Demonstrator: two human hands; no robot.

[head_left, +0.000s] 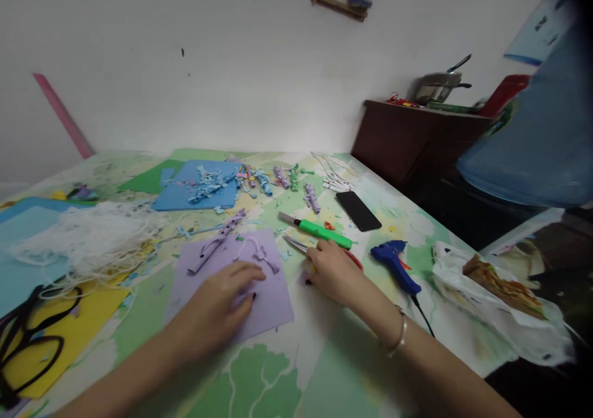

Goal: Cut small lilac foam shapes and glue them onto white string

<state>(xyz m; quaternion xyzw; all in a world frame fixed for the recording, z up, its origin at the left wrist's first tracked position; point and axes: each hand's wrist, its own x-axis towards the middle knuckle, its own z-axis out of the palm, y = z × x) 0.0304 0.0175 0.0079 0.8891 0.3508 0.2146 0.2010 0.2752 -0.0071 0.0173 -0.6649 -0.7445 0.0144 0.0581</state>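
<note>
My left hand (227, 304) rests on a purple foam sheet (278, 307), fingers apart and holding nothing. Just beyond its fingertips lie a white string loop (252, 242) and a small purple scrap (271, 262). A rolled purple foam piece with dark spots (217, 242) lies along the sheet's upper left part. My right hand (328, 270) is closed over the scissors (296, 243); their blades point left and a red handle shows beyond the knuckles. Something yellow shows under its fingers. Behind it lies a green-handled utility knife (324, 233).
A blue glue gun (396, 265) with a cord and a black phone (358, 210) lie right. Sandwich-like food in a plastic bag (500, 300) is at the right edge. Left are white string (92, 239), black glasses (34, 338) and a yellow sheet (78, 350). Blue sheets (185, 189) lie behind.
</note>
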